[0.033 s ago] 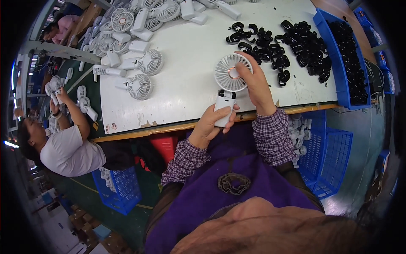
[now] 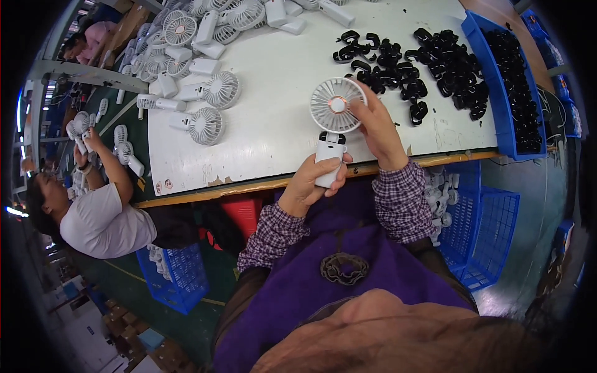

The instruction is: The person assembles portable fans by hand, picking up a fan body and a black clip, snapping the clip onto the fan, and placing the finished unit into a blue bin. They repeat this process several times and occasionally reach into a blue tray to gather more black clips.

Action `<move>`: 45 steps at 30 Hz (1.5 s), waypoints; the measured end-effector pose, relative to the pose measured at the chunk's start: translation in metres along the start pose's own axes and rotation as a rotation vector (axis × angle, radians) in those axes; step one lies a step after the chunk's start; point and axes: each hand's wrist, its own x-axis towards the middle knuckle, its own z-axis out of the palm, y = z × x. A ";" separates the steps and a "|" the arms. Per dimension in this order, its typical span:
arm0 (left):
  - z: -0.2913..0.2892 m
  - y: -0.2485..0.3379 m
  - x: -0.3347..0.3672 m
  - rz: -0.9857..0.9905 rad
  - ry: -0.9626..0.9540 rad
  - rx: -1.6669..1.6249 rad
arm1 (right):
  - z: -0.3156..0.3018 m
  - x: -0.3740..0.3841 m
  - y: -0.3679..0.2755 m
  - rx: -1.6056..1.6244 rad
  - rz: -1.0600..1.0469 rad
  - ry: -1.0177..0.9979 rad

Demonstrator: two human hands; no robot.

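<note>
A white handheld fan (image 2: 329, 163) is between my two hands, over the near edge of the table. My left hand (image 2: 306, 183) wraps round its handle, thumb across the front. At the top of the handle, black parts show beside the hinge. My right hand (image 2: 380, 127) grips the right rim of the round fan head, thumb on the front grille and the other fingers mostly hidden behind it. A copper-coloured ring surrounds the head's centre. To the right lie loose black curved parts (image 2: 413, 89). Two white fans (image 2: 206, 127) (image 2: 222, 91) lie to the left.
Many more white fans (image 2: 180, 31) are heaped at the far left of the white table (image 2: 273, 105). A blue tray (image 2: 507, 133) of small black parts stands at the right edge. Blue crates (image 2: 491, 230) sit below. At left, a co-worker (image 2: 106, 217) handles fans.
My right thumb has moved from the middle of the fan head toward its right edge. The head has shifted slightly left. My left hand keeps its hold on the handle.
</note>
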 end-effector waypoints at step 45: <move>-0.166 0.185 -0.127 0.504 1.076 2.177 | -0.366 -0.202 0.270 -0.290 0.403 0.571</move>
